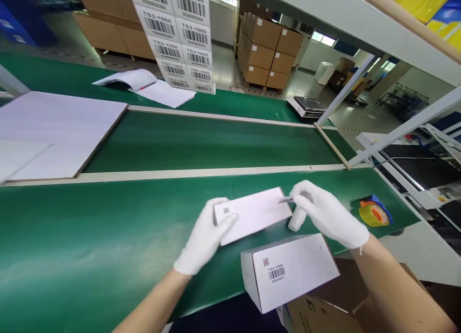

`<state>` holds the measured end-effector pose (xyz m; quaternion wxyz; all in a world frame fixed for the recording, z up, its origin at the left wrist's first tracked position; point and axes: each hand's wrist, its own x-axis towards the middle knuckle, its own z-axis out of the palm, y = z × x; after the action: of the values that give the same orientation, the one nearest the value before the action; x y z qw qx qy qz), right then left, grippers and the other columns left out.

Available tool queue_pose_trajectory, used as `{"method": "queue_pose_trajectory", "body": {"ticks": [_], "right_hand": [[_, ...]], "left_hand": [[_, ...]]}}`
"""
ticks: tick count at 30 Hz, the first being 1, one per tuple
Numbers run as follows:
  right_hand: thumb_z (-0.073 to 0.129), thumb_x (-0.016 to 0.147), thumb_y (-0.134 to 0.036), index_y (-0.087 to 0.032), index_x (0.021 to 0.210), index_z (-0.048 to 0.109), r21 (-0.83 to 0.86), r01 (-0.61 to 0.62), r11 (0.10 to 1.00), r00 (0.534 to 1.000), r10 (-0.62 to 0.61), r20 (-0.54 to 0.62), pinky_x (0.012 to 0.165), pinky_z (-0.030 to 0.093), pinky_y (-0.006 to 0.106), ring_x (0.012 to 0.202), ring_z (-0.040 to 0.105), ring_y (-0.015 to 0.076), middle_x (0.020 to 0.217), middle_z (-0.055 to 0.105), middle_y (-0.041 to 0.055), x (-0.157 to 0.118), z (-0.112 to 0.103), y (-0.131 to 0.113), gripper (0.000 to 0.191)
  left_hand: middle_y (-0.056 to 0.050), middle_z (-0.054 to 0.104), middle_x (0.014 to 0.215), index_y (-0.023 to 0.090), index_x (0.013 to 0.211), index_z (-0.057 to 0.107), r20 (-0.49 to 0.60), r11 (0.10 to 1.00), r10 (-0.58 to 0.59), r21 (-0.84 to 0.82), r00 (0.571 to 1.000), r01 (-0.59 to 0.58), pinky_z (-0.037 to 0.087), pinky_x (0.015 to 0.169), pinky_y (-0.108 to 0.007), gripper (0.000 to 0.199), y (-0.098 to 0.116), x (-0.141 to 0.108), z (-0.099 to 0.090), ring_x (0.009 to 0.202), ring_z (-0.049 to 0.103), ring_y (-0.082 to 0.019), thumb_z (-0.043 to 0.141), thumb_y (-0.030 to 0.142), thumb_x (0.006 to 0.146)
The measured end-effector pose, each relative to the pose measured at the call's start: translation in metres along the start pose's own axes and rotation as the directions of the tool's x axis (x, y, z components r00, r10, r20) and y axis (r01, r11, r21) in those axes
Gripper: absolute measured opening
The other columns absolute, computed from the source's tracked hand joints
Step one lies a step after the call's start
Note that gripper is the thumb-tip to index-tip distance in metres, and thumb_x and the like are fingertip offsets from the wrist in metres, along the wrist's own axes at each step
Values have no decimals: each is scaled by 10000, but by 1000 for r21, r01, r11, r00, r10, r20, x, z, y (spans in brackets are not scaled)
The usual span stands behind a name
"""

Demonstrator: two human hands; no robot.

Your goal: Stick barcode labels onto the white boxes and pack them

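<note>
Green workbench [108,237]; stacked cartons [262,52] beyond, across a grey floor [224,66].
Over the workbench, the left hand [207,237] grips a white box [257,213]; the right hand [322,210] pinches a small strip [285,199] at its right end.

The held box [257,218] is white (both gloves [204,236] too), the tabletop [108,237] green, the tape [367,218] yellow.

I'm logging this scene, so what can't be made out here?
Head view:
Strip in the right hand: any print is too small and slanted to read.
Box in the left hand: underside hidden by its own upper face.
Carton below: cut off by the bottom edge.
Booklet: any page text is too small.
</note>
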<state>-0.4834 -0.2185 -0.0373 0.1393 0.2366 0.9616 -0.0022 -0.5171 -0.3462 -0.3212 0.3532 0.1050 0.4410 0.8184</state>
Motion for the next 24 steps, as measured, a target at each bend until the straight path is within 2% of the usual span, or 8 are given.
{"method": "queue_pose_trajectory", "body": {"ticks": [2, 4, 8, 12, 14, 18, 22, 24], "right_hand": [[395, 1062, -396, -239, 918, 524, 0, -38, 999, 994, 38, 103, 660, 508, 308, 626, 611, 154, 766, 626, -26, -1, 8, -18, 249], [401, 1058, -354, -240, 890, 504, -11, -74, 997, 987, 74, 141, 710, 489, 316, 658, 600, 150, 747, 626, -44, 2, 15, -25, 228], [423, 1029, -289, -236, 857, 503, 14, -150, 989, 966, 144, 217, 760, 462, 333, 658, 608, 154, 641, 621, -67, 11, 28, -32, 197], [462, 983, -248, -234, 830, 539, -21, -216, 976, 929, 212, 302, 739, 451, 341, 663, 612, 166, 636, 626, -61, 14, 46, -33, 172], [483, 977, -252, -234, 822, 561, -48, -214, 976, 928, 218, 302, 756, 458, 354, 715, 630, 179, 697, 658, -43, 13, 53, -31, 174], [495, 976, -240, -240, 800, 576, -109, -237, 965, 926, 259, 276, 720, 468, 338, 745, 649, 181, 752, 682, -37, 9, 60, -26, 194], [515, 953, -198, -243, 773, 590, -179, -239, 954, 927, 279, 249, 628, 455, 300, 671, 637, 160, 709, 665, -43, 8, 64, -27, 200], [520, 949, -187, -239, 755, 584, -182, -220, 958, 938, 259, 230, 578, 437, 278, 608, 618, 140, 663, 645, -50, 8, 65, -29, 211]], "left_hand": [[-107, 600, 1337, 225, 1330, 491, 78, 1000, 20, -1, 997, -20, 454, 1109, -503, 485, 1, -5, 21, 1257, 579, -304, 644, 480, 946], [-107, 538, 1437, 240, 1385, 461, 166, 1000, 13, 3, 986, -14, 401, 1167, -523, 552, 2, -10, 32, 1347, 511, -309, 672, 447, 919], [-89, 383, 1583, 307, 1489, 338, 316, 999, -50, 30, 948, 42, 368, 1203, -560, 854, 2, -12, 29, 1438, 404, -335, 819, 402, 789], [-98, 434, 1513, 316, 1473, 294, 404, 993, -84, -39, 911, 109, 489, 1115, -526, 893, 3, -10, 21, 1337, 514, -318, 818, 292, 750], [-100, 455, 1478, 311, 1460, 293, 422, 989, -98, -56, 901, 133, 520, 1087, -508, 880, 4, -9, 20, 1307, 539, -311, 809, 270, 748], [-91, 414, 1509, 312, 1444, 305, 412, 998, -59, -9, 909, 68, 441, 1177, -518, 879, 2, -8, 21, 1392, 454, -317, 818, 247, 734], [-98, 419, 1489, 307, 1444, 280, 433, 994, -74, -39, 898, 101, 493, 1137, -485, 888, 1, -7, 21, 1354, 492, -303, 811, 250, 734], [-93, 403, 1503, 317, 1446, 276, 427, 996, -71, -26, 901, 91, 474, 1158, -492, 898, 1, -7, 22, 1376, 473, -307, 810, 250, 728]]}}
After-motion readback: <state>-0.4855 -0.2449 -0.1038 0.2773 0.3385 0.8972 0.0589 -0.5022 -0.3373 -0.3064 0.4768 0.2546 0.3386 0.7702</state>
